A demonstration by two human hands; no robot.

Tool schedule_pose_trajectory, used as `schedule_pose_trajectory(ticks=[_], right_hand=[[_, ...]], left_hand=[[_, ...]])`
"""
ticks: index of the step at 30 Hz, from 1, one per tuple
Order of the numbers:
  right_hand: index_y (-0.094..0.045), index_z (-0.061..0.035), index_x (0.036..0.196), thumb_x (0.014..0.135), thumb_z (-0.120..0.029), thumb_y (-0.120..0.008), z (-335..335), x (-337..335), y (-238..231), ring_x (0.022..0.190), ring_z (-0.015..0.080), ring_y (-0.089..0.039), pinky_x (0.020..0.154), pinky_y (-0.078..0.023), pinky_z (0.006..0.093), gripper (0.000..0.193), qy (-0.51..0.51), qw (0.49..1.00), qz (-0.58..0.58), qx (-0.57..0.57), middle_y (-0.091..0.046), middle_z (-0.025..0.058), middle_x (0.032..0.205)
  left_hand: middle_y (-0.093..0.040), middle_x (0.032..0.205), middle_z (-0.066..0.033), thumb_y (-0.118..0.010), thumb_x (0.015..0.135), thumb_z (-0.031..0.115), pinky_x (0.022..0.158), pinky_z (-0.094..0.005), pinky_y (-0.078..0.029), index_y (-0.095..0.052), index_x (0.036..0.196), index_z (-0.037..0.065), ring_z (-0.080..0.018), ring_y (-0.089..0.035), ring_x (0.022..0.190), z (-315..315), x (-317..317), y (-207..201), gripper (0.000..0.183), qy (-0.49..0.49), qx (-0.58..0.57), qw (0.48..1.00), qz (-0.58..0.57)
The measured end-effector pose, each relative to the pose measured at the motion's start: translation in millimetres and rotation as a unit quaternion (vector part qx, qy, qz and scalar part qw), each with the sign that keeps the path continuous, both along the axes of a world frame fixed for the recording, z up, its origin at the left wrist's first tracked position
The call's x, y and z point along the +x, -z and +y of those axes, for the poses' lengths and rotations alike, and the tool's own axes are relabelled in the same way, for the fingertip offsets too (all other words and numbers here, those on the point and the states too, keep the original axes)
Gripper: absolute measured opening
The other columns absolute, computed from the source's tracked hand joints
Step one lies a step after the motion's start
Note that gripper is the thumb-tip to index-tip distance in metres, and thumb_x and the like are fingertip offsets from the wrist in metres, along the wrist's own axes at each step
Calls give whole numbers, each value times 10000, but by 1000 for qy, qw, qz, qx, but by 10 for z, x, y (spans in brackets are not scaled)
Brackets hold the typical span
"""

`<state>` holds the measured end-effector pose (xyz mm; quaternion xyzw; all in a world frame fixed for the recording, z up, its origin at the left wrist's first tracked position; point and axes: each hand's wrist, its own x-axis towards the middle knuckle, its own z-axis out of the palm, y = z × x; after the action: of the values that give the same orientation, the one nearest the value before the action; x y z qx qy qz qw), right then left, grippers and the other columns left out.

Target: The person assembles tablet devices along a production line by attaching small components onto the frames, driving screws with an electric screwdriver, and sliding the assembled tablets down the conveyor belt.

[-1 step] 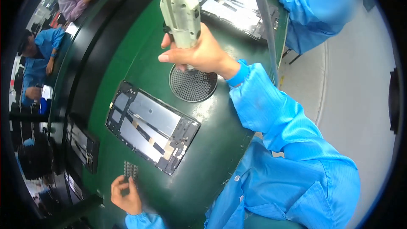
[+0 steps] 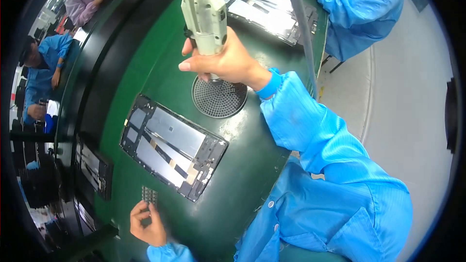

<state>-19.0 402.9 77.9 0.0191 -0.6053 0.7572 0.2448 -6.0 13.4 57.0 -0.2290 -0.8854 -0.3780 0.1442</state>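
Screwdriver (image 2: 205,17) upright in curled right grip (image 2: 232,62)

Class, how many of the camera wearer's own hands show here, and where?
2. The right hand is wrapped around the pale power tool, which hides part of it; the left hand is at the edge of a small gridded piece.

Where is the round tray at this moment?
In the head view, the tray lies near the centre, below the right hand, upper right of the nearest device.
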Motion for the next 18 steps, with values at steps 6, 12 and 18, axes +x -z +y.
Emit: schedule_pose_trajectory(ticks=[6,12,18], right_hand=[[-563,16,893,691,-45,-719,31,-48,65,459,95,-539,410,-434,223,263,4,1000,11,2,-565,41,639],[-566,27,935,686,-35,-712,-45,-80,137,464,92,-538,410,-434,225,295,0,1000,-4,19,-593,67,680],[-560,13,890,691,-36,-702,-64,-111,182,470,94,-543,407,-429,226,250,0,1000,-9,16,-587,58,653]], left_hand=[[-589,866,-129,-588,781,-100,750,-339,-516,-519,842,-19,-228,-587,854,951,-115,356,123,103,253,961,-51],[-555,901,-83,-561,835,-48,701,-294,-551,-578,993,-28,-143,-582,769,1112,-196,483,160,116,219,967,-58],[-611,851,-112,-603,784,-91,732,-256,-499,-590,961,-71,-161,-596,779,1017,-118,241,178,-12,282,948,-146]])
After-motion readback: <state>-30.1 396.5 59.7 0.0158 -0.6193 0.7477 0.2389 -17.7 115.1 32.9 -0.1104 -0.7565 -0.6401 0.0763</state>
